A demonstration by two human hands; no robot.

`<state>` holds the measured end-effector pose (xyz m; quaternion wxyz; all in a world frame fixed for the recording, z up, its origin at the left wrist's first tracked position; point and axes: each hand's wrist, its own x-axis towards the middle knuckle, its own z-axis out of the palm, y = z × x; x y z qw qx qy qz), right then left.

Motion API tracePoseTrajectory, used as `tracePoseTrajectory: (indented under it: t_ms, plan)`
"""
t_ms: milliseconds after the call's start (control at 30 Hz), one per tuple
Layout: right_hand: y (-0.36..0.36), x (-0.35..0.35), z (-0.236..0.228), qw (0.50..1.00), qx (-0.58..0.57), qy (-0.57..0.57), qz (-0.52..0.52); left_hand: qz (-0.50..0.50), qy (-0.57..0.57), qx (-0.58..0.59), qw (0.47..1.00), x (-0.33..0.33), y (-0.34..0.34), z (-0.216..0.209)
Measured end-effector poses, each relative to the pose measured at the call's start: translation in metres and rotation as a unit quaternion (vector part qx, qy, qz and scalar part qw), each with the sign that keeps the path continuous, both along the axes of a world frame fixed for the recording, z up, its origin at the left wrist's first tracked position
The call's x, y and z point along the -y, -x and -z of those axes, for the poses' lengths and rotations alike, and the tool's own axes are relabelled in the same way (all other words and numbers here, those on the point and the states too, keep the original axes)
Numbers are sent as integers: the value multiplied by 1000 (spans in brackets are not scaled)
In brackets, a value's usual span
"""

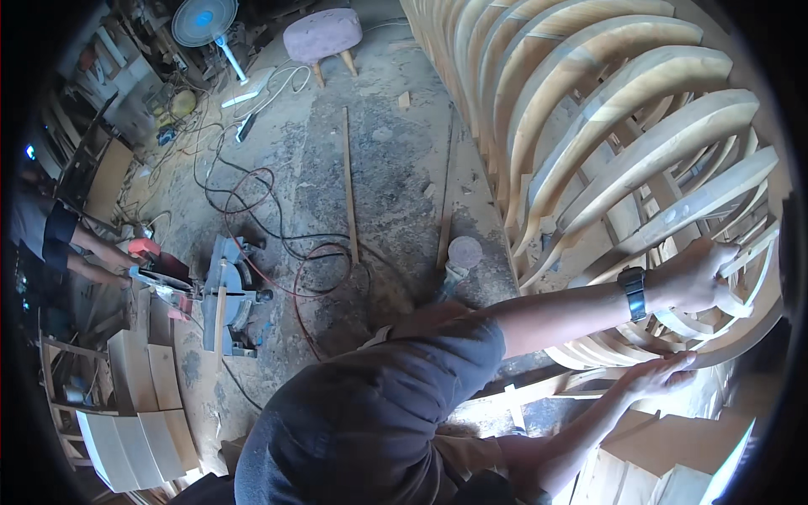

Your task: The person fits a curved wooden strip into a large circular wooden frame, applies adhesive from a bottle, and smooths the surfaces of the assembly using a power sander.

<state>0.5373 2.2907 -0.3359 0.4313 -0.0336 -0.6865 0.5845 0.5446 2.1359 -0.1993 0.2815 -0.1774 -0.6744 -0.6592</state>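
Observation:
My left hand (pixel 703 273), with a dark watch on its wrist, reaches across to the right. Its fingers are wrapped round a pale curved wooden rib (pixel 749 250) near the end of a row of frames. Lower down, my right hand (pixel 661 376) has its fingers curled at the edge of a curved wooden plank (pixel 741 347) below the ribs. Part of its grip is hidden. The large ribbed wooden frame (pixel 640 151), like a boat's hull, fills the right side.
At left, a person's forearms (pixel 105 252) reach to a red and blue mitre saw (pixel 164 282). Cables and a red hose (pixel 295 290) cross the floor. A padded stool (pixel 322 35) and a standing fan (pixel 223 50) are at the back. Boards (pixel 135 446) stand lower left.

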Motion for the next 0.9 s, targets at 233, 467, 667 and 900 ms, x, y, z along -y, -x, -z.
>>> tracePoseTrajectory:
  t_ms: [233, 467, 667, 900]
  plan:
    - [3, 3, 2, 999, -23, -32, -14, -90, 11, -72, 993, -10, 24, 17]
    - [-6, 7, -3, 999, -12, -32, -26, -129, 37, -94, 986, -12, 31, 20]
    - [-13, 12, -9, 999, -4, -18, -28, -98, 43, -70, 992, -12, 30, 19]
    - [-2, 5, 4, 995, -20, 44, -90, -99, 83, -75, 989, -13, 45, 26]
